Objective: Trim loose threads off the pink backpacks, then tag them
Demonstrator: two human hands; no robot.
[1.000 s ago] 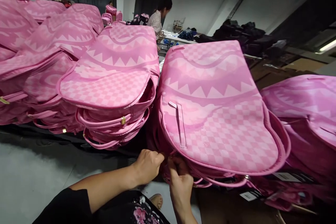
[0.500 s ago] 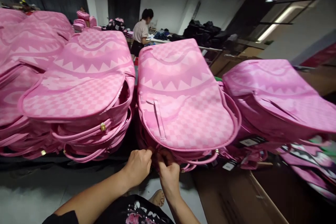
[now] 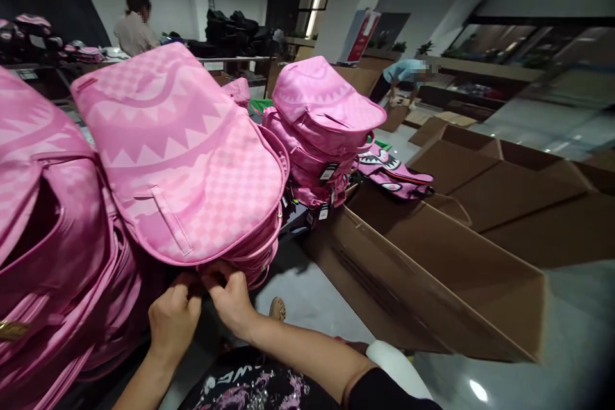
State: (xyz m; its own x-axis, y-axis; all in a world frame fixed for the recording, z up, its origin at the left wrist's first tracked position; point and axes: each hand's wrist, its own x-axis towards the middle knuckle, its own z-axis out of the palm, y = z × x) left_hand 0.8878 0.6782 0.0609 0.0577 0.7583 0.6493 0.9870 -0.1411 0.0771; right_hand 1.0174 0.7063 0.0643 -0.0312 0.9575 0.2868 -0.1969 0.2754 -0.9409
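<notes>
A pink checkered backpack [image 3: 206, 166] with a zigzag tooth print lies on top of a stack in front of me. My left hand [image 3: 175, 315] is closed just below the backpack's near rim, fingers pinched together. Right beside it, my right hand [image 3: 230, 300] is also closed, its fingertips tucked under the same rim. Whatever the fingers grip is hidden by the hands and the overhanging backpack. Pink straps with small gold fittings hang from the stack to the right of my hands.
Another pink backpack pile [image 3: 48, 237] stands close on the left. Further right is a stack of pink backpacks [image 3: 331, 109] with black tags. Large open cardboard boxes [image 3: 384, 275] occupy the right side. One person [image 3: 136, 25] is at a back table; another [image 3: 408, 73] bends over at the right.
My view has swung to the right, bringing the cardboard boxes and a second person into sight. Both hands remain close together under the backpack's near rim.
</notes>
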